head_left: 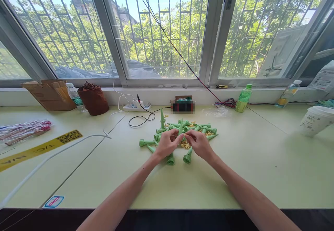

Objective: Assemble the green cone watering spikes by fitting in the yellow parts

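Observation:
My left hand (169,142) is closed around a green plastic watering spike (181,127), its tip pointing up. Close beside it, my right hand (199,142) has thumb and fingers pinched together at the spike; whatever sits between those fingertips is too small to make out. Around and behind both hands lies a pile of similar green spikes (147,143), mixed with small yellow plastic pieces (185,145). One green spike (162,119) stands upright behind my left hand. Nearer to me, another spike (187,157) shows its open round end.
At the back stand a cardboard box (49,95), a brown drawstring bag (93,98), a power strip (137,106) and a green bottle (243,98). A white cup (317,121) is at right. A white cable (52,156) and yellow tape (39,151) cross the left side.

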Available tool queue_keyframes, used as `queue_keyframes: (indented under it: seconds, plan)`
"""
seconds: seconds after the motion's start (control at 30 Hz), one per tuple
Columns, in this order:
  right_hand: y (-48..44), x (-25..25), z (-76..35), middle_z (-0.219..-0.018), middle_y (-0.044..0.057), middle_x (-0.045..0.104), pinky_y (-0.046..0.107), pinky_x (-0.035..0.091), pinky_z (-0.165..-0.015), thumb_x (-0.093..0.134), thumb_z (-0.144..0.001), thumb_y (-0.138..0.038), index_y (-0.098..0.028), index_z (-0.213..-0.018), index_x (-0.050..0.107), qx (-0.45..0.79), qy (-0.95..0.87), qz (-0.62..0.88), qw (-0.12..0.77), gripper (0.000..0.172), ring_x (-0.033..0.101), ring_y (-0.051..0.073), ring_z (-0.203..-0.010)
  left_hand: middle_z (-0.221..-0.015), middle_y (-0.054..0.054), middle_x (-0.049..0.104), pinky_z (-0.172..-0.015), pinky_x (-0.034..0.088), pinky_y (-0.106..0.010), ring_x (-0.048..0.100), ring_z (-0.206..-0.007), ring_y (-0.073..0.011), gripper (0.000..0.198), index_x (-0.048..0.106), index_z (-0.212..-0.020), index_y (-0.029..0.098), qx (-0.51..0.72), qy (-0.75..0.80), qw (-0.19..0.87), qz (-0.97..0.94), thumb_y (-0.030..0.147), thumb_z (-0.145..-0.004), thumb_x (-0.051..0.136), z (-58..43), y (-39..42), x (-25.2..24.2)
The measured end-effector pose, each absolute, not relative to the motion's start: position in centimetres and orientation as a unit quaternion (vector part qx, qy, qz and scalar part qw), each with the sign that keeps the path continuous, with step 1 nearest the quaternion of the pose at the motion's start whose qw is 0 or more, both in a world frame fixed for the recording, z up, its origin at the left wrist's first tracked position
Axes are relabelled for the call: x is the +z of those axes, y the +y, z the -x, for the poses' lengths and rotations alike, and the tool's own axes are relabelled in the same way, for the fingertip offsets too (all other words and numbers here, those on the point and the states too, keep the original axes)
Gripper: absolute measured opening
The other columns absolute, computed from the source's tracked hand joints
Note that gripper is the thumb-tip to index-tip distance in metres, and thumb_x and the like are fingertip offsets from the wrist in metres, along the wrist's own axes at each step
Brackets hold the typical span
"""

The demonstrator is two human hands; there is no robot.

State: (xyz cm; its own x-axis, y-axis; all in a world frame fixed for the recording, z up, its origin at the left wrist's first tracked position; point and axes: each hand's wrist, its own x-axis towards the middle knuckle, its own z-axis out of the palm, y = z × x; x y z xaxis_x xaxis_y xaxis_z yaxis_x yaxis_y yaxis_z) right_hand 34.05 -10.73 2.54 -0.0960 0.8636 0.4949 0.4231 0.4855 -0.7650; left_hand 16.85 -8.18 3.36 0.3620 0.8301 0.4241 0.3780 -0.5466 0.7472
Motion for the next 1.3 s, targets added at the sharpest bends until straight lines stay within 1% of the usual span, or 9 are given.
queue_keyframes:
  seconds: [0.23, 0.3, 0.43, 0.57, 0.8, 1.0, 1.07, 1.2, 1.3]
  plan:
    - [-10.6, 2.2, -34.1, -0.058, -0.001, 0.052, 0.026, 0.033, -0.052, 0.046, -0.094, -0.033, -0.019, -0.074, 0.057, 0.209, -0.71, 0.463, 0.488, 0.026, 0.043, 0.014, -0.052, -0.084, -0.004, 0.059, -0.046, 0.037, -0.02, 0.042, -0.049, -0.0064, 0.039, 0.062, -0.103, 0.013, 0.408, 0.393, 0.312, -0.763, 0.048, -0.085, 0.06, -16.8, -7.9, 3.0]
    - [-10.6, 2.2, -34.1, -0.058, -0.001, 0.051, 0.026, 0.032, -0.052, 0.045, -0.094, -0.033, -0.019, -0.074, 0.055, 0.203, -0.711, 0.469, 0.483, 0.027, 0.042, 0.014, -0.052, -0.081, -0.003, 0.058, -0.045, 0.036, -0.02, 0.04, -0.048, -0.0059, 0.041, 0.062, -0.107, 0.013, 0.409, 0.393, 0.321, -0.759, 0.048, -0.084, 0.061, -16.8, -7.8, 2.8]
    - [-10.6, 2.2, -34.1, -0.055, -0.003, 0.045, 0.026, 0.029, -0.051, 0.042, -0.096, -0.035, -0.021, -0.067, 0.046, 0.185, -0.715, 0.478, 0.476, 0.033, 0.037, 0.014, -0.051, -0.071, 0.0, 0.055, -0.045, 0.036, -0.019, 0.039, -0.049, -0.0065, 0.04, 0.062, -0.109, 0.013, 0.415, 0.38, 0.323, -0.761, 0.045, -0.085, 0.061, -16.9, -7.7, 2.7]
    - [-10.4, 2.1, -34.0, -0.055, -0.004, 0.04, 0.026, 0.027, -0.051, 0.039, -0.097, -0.037, -0.022, -0.064, 0.037, 0.175, -0.714, 0.485, 0.473, 0.036, 0.035, 0.013, -0.05, -0.085, -0.003, 0.059, -0.047, 0.038, -0.019, 0.042, -0.053, -0.0062, 0.036, 0.063, -0.108, 0.013, 0.421, 0.367, 0.326, -0.763, 0.041, -0.084, 0.062, -17.0, -7.7, 2.9]
    - [-10.7, 2.3, -33.8, -0.054, -0.003, 0.042, 0.026, 0.03, -0.05, 0.038, -0.098, -0.042, -0.023, -0.066, 0.039, 0.209, -0.698, 0.48, 0.488, 0.037, 0.038, 0.014, -0.049, -0.094, -0.005, 0.06, -0.046, 0.038, -0.019, 0.044, -0.053, -0.006, 0.03, 0.065, -0.106, 0.016, 0.435, 0.357, 0.31, -0.766, 0.038, -0.085, 0.061, -17.2, -8.1, 3.4]
    - [-10.9, 3.0, -34.0, -0.057, -0.001, 0.052, 0.026, 0.037, -0.05, 0.04, -0.097, -0.046, -0.022, -0.074, 0.049, 0.238, -0.665, 0.465, 0.534, 0.035, 0.048, 0.014, -0.048, -0.113, -0.008, 0.062, -0.044, 0.042, -0.019, 0.049, -0.049, -0.0045, 0.038, 0.058, -0.115, 0.02, 0.449, 0.371, 0.312, -0.75, 0.041, -0.084, 0.062, -17.2, -8.5, 3.8]
    - [-10.9, 3.2, -34.1, -0.059, -0.001, 0.053, 0.026, 0.037, -0.049, 0.041, -0.097, -0.046, -0.021, -0.077, 0.051, 0.235, -0.656, 0.467, 0.545, 0.033, 0.049, 0.014, -0.048, -0.109, -0.008, 0.064, -0.043, 0.043, -0.019, 0.051, -0.047, -0.0051, 0.038, 0.056, -0.114, 0.02, 0.457, 0.378, 0.329, -0.735, 0.044, -0.085, 0.06, -17.2, -8.5, 3.9]
    - [-11.0, 3.2, -34.2, -0.063, -0.001, 0.055, 0.025, 0.038, -0.049, 0.042, -0.097, -0.045, -0.021, -0.08, 0.053, 0.231, -0.655, 0.464, 0.549, 0.031, 0.05, 0.014, -0.048, -0.074, -0.002, 0.064, -0.04, 0.041, -0.019, 0.049, -0.041, -0.0072, 0.039, 0.055, -0.108, 0.017, 0.451, 0.375, 0.392, -0.709, 0.051, -0.09, 0.052, -17.2, -8.3, 4.0]
    - [-11.0, 3.2, -34.2, -0.064, 0.0, 0.055, 0.025, 0.039, -0.051, 0.043, -0.096, -0.044, -0.021, -0.079, 0.053, 0.229, -0.663, 0.463, 0.542, 0.03, 0.05, 0.014, -0.049, -0.07, 0.0, 0.063, -0.04, 0.041, -0.019, 0.049, -0.04, -0.0071, 0.041, 0.053, -0.109, 0.016, 0.446, 0.362, 0.413, -0.707, 0.052, -0.088, 0.054, -17.2, -8.3, 4.0]
